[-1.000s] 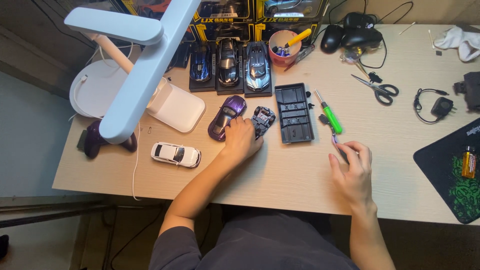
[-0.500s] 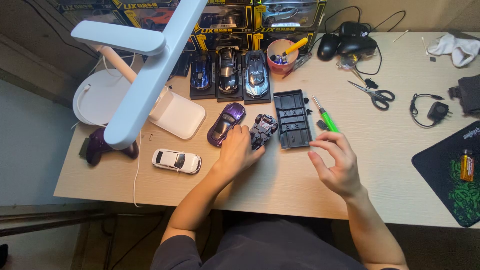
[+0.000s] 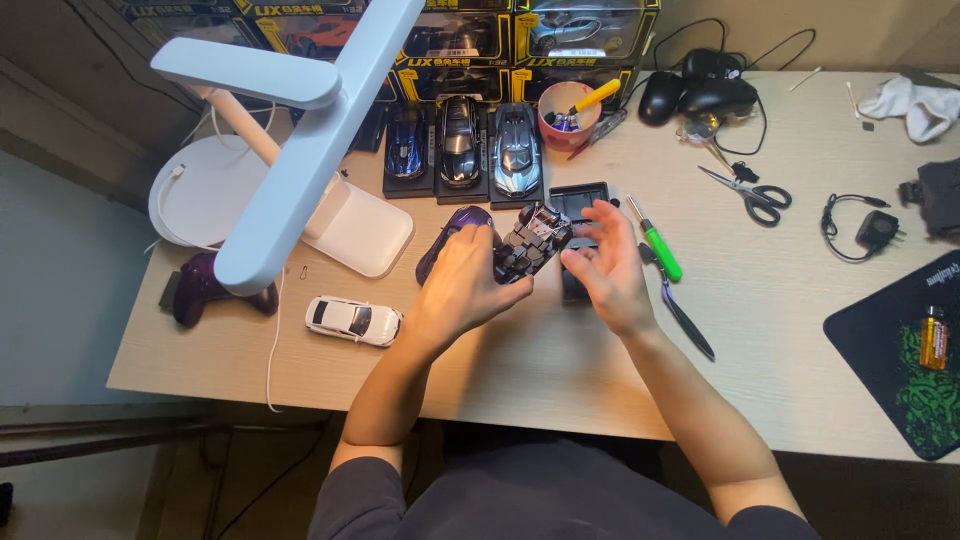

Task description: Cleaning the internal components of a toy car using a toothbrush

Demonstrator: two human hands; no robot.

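A dark toy car chassis (image 3: 530,245), underside parts showing, is held tilted just above the desk between both hands. My left hand (image 3: 455,288) grips its left end. My right hand (image 3: 607,272) meets it from the right, thumb and fingers on its edge. A purple car body shell (image 3: 452,232) lies right behind my left hand. A black parts tray (image 3: 580,196) sits behind the chassis, partly hidden by my right hand. A green-handled screwdriver (image 3: 660,250) and a dark slim tool (image 3: 686,316) lie just right of my right hand.
A white toy car (image 3: 352,320) rests front left. Three display cars (image 3: 460,150) stand behind, with a pink tool cup (image 3: 566,118) beside them. A white desk lamp (image 3: 290,150) overhangs the left. Scissors (image 3: 752,195), computer mice (image 3: 700,95) and a black mouse pad (image 3: 905,350) lie right.
My right hand left the spot by the green screwdriver and moved left onto the chassis. My left hand has raised and tilted the chassis.
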